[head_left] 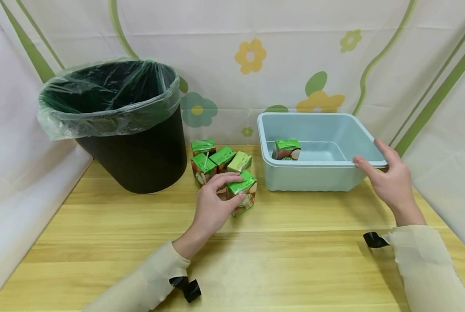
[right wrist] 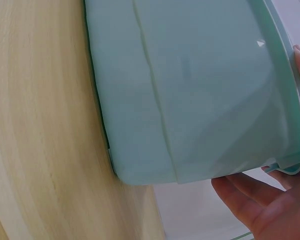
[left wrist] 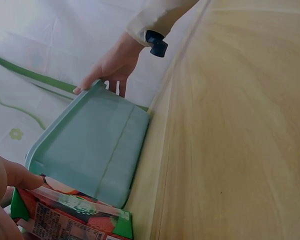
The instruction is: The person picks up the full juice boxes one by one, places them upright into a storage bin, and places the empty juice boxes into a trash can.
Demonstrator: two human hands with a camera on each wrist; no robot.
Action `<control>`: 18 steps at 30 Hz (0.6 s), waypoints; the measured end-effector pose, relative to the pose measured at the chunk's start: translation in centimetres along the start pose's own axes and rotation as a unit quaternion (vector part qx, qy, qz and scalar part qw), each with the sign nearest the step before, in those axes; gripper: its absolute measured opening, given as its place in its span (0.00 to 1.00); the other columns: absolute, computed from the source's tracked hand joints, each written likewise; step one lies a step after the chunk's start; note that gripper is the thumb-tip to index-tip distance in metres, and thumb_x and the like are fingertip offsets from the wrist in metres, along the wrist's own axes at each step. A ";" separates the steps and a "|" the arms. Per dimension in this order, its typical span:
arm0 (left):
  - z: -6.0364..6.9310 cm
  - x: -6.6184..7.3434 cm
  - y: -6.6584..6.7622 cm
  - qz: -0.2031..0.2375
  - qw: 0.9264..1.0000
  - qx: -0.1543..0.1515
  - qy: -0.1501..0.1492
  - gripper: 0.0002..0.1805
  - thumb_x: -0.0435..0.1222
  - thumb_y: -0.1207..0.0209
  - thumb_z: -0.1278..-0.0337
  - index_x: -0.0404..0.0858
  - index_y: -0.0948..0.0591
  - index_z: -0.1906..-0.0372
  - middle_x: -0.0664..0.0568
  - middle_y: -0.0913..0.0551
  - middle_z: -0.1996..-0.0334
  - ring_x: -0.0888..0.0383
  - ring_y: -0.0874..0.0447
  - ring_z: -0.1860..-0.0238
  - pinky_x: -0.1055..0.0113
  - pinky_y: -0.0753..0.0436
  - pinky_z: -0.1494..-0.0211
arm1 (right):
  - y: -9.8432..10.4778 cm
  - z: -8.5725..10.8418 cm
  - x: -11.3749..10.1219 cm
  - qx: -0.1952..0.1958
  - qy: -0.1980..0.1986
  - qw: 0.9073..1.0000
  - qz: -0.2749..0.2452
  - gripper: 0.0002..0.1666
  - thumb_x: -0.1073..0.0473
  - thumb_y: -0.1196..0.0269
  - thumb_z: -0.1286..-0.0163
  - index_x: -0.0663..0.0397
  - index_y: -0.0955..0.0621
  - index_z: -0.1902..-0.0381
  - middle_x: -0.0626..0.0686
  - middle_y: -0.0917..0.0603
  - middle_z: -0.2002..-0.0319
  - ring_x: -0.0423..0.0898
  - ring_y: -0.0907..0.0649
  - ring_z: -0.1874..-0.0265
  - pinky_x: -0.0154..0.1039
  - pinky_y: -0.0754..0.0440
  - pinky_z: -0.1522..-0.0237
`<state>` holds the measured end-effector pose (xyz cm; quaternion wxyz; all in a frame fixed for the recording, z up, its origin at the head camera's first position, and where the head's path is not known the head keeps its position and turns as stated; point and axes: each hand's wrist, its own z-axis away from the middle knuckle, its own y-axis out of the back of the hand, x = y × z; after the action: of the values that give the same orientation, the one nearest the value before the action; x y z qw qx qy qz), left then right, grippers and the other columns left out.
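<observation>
My left hand (head_left: 211, 208) grips a small green-topped juice box (head_left: 248, 185) between thumb and fingers, near the table's middle. In the left wrist view the printed side of this juice box (left wrist: 72, 220) shows close up, under the fingers. Several more juice boxes (head_left: 222, 157) stand bunched just behind it, partly hidden by the hand. To the right is a light blue plastic bin (head_left: 306, 177) with one juice box (head_left: 288, 149) inside at its left end. My right hand (head_left: 392, 184) holds the bin's right front corner, thumb on the rim and fingers along the outside.
A black trash can (head_left: 139, 160) lined with a clear green bag (head_left: 119, 121) stands at the back left. Behind everything hangs a flower-patterned cloth (head_left: 217, 56). The wooden table (head_left: 287, 260) extends in front of the bin and the boxes.
</observation>
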<state>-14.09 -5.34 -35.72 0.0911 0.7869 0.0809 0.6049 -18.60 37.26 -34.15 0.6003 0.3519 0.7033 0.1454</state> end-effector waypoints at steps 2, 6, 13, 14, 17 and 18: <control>0.0 0.1 0.1 0.002 1.000 -0.003 0.004 0.20 0.29 0.25 0.44 0.47 0.09 0.46 0.56 0.15 0.39 0.56 0.15 0.38 0.59 0.10 0.46 | 0.1 0.1 0.0 -0.002 -0.002 1.000 0.000 0.50 0.38 0.37 0.24 0.33 0.46 0.13 0.53 0.48 0.13 0.58 0.32 0.28 0.15 0.36 0.51; 0.0 0.2 0.3 -0.017 1.000 0.001 0.005 0.20 0.30 0.24 0.45 0.50 0.09 0.47 0.58 0.14 0.40 0.56 0.15 0.38 0.55 0.12 0.44 | 0.0 0.1 -0.1 -0.002 -0.004 1.000 0.000 0.49 0.37 0.37 0.24 0.32 0.46 0.13 0.51 0.49 0.12 0.61 0.35 0.25 0.16 0.38 0.51; -0.1 0.2 0.4 -0.040 0.999 0.008 -0.002 0.18 0.31 0.23 0.46 0.49 0.08 0.50 0.57 0.12 0.42 0.54 0.15 0.39 0.44 0.19 0.34 | 0.0 0.1 -0.1 -0.010 -0.005 1.000 -0.001 0.49 0.37 0.38 0.23 0.28 0.47 0.13 0.51 0.51 0.12 0.63 0.38 0.21 0.21 0.35 0.43; -0.1 0.2 0.4 -0.040 0.999 0.009 -0.002 0.18 0.31 0.23 0.46 0.49 0.08 0.50 0.57 0.12 0.42 0.54 0.15 0.40 0.44 0.18 0.34 | 0.0 0.1 -0.1 -0.011 -0.006 1.000 -0.001 0.49 0.37 0.38 0.23 0.28 0.48 0.13 0.50 0.51 0.12 0.62 0.39 0.21 0.22 0.35 0.43; -0.2 0.1 0.4 -0.045 0.999 0.009 -0.003 0.17 0.31 0.23 0.46 0.49 0.08 0.51 0.57 0.12 0.43 0.54 0.15 0.40 0.44 0.18 0.35 | 0.0 0.1 0.0 -0.009 -0.005 1.000 -0.003 0.49 0.37 0.38 0.23 0.29 0.47 0.13 0.51 0.51 0.12 0.62 0.37 0.23 0.19 0.35 0.46; -0.2 0.1 0.4 -0.047 0.999 0.009 -0.003 0.17 0.31 0.23 0.47 0.49 0.08 0.51 0.57 0.12 0.43 0.54 0.16 0.41 0.44 0.18 0.35 | 0.0 0.1 0.0 -0.008 -0.006 1.000 -0.004 0.49 0.37 0.37 0.23 0.29 0.47 0.13 0.51 0.51 0.12 0.61 0.37 0.24 0.17 0.36 0.48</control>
<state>-14.30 -5.72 -35.45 0.1127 0.7849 0.1232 0.5967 -18.51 37.25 -34.16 0.6076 0.3451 0.7001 0.1469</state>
